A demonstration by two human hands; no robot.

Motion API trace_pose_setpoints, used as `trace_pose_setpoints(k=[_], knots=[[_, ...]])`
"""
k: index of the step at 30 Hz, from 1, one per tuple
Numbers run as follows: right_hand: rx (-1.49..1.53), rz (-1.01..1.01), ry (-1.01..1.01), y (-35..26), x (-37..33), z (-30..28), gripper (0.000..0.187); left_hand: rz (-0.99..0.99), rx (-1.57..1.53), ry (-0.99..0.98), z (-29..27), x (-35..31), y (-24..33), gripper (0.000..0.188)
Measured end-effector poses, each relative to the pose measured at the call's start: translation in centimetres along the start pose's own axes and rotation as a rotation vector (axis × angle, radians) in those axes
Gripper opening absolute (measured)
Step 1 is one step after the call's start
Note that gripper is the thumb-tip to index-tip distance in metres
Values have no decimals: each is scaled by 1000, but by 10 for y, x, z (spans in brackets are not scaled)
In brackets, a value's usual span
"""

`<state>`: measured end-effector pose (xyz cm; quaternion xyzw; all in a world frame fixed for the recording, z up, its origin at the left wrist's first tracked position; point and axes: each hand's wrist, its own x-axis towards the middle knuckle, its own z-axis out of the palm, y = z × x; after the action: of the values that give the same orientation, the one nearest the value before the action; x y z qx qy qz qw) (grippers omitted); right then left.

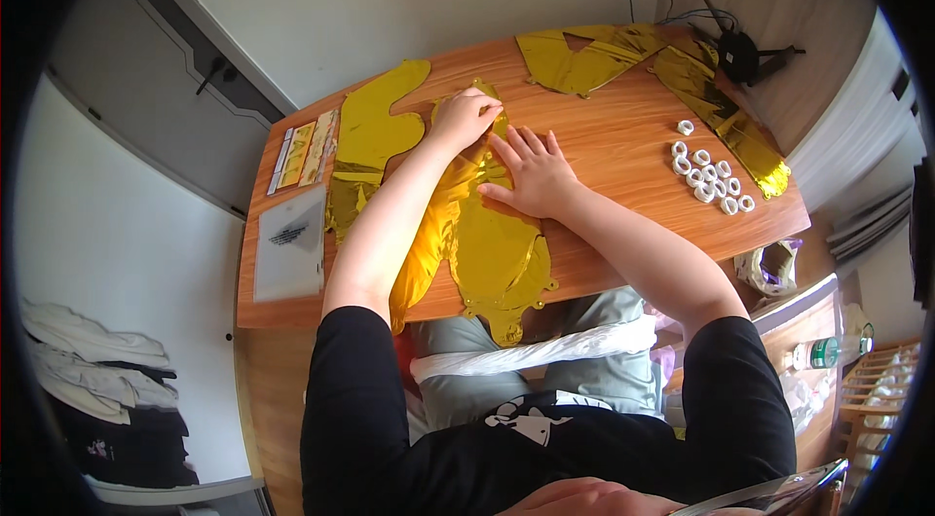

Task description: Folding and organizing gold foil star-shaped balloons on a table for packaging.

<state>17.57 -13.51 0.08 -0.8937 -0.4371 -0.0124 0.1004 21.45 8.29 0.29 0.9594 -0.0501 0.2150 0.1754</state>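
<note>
A flat, uninflated gold foil balloon (497,248) lies on the wooden table before me, its lower end hanging over the near edge. My left hand (467,119) is closed at the far end of this foil, fingertips pinched together on it. Spread fingers of my right hand (534,175) press flat on the foil and the table beside it. Under my left forearm bulges a crumpled, shinier gold foil piece (421,248), partly hidden by the arm. Left of that forearm lies another flat gold foil balloon (380,122).
More gold foil balloons (589,60) lie along the far edge and the right end (721,112). Several white ribbon rolls (719,187) are grouped at the right. A clear plastic sleeve (289,243) and a printed card (302,154) sit at the left. A black router (740,56) stands at the back right.
</note>
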Motion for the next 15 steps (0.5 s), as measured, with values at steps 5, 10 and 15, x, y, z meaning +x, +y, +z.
trace_pose_setpoints(k=[5,10,15], knots=[[-9,0,-8,1,0,-3,100,4,32,-26,-4,2,8,32],[-20,7,-6,1,-1,-3,101,-9,44,-26,-5,1,17,30],[-23,4,-9,0,-2,-4,101,13,167,-39,-3,-4,16,24]])
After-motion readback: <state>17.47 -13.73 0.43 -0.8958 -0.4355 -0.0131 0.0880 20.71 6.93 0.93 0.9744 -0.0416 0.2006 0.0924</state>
